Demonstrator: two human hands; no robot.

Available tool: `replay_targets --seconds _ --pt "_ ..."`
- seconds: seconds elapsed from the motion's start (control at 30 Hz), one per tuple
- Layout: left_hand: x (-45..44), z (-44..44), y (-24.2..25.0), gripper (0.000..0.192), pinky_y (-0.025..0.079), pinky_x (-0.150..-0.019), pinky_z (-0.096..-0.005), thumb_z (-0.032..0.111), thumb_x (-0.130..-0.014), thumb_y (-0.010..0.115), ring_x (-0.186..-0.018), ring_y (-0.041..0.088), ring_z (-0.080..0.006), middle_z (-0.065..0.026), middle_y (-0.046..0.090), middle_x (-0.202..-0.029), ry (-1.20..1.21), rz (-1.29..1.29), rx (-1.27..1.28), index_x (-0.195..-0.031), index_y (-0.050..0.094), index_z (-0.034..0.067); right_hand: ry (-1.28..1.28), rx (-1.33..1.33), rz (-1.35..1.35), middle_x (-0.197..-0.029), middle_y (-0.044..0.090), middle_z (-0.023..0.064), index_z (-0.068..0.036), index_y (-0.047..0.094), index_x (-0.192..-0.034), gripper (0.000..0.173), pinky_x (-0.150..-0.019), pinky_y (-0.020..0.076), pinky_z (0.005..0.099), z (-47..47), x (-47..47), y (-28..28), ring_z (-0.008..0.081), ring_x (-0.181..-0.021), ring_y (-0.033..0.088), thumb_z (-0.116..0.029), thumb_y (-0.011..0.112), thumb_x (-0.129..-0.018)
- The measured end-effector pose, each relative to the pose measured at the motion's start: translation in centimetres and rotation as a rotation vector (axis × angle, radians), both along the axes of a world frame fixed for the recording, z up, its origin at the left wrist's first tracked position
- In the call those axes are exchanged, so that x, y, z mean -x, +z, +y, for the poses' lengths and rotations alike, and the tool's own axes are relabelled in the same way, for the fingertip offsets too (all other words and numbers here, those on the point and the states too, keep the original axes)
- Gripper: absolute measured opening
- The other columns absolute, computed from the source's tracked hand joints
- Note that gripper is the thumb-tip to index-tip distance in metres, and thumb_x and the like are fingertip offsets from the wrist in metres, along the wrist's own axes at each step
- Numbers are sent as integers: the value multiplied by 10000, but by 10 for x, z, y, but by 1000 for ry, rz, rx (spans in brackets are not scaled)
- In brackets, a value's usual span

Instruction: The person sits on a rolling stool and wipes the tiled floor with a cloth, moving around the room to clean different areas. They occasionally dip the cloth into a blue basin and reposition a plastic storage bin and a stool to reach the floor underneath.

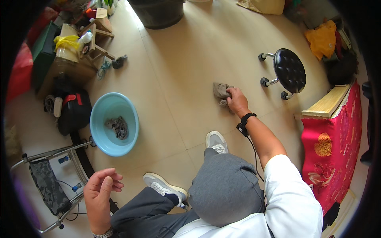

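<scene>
My right hand (237, 99) grips a crumpled brown-grey cloth (221, 90) on the tiled floor, ahead of my right shoe (216, 142). A black strap with a small box and a cable circles that wrist. At the lower left, my left hand (100, 189) is raised with nothing in it, its fingers bent and slightly apart; its wrist wears a metal-band watch. Beyond it on the floor stands a light blue plastic basin (94, 131). A wet-looking dark grey cloth (119, 128) lies bunched inside, in what appears to be shallow water.
To the right is a black round stool (289, 70) on casters, near a wooden board (326, 101) and red patterned fabric (330, 148). A metal-framed folding item (49, 184) stands at left. Boxes and a wooden stool (96, 44) fill the upper left; a black tub (157, 13) stands ahead.
</scene>
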State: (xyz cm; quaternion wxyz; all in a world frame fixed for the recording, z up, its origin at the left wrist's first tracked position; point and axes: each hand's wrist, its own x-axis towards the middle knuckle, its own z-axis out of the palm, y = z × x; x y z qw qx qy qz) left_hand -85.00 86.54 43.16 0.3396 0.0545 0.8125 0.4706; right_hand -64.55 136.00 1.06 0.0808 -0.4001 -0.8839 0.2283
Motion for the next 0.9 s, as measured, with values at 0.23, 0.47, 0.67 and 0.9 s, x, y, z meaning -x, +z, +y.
replay_targets --seconds 0.23,0.47,0.67,0.9 --pt "14 19 -18 284 630 -885 -306 119 -1190 668 -984 780 -166 -134 827 -1182 -115 -96 -19 -1411 738 -45 -412 1111 745 -1183 834 54 -48 769 -1269 267 -955 619 431 29 -48 30 220 -1048 772 -224 620 -1134" --pt "10 34 -22 279 628 -885 -301 125 -1193 671 -993 779 -158 -116 827 -1180 -199 -118 -47 -1401 744 -46 -218 1537 1312 -1729 594 155 -105 541 -1689 605 -1280 501 625 14 -88 84 381 -1532 605 -448 552 -1191" --pt "2 36 -25 272 623 -881 -297 129 -1193 677 -983 773 -152 -107 825 -1175 -223 -147 -28 -1390 747 -45 -18 1288 1223 -1624 667 154 -34 594 -1605 527 -1278 526 468 20 -93 114 306 -1444 664 -320 656 -1166" --pt "5 38 -30 271 615 -870 -296 136 -1195 680 -972 769 -146 -96 829 -1150 -235 -127 -7 -1391 753 -35 -176 1424 1364 -1525 734 163 -30 650 -1548 449 -1203 587 452 26 -94 150 298 -1381 704 -304 633 -1192"
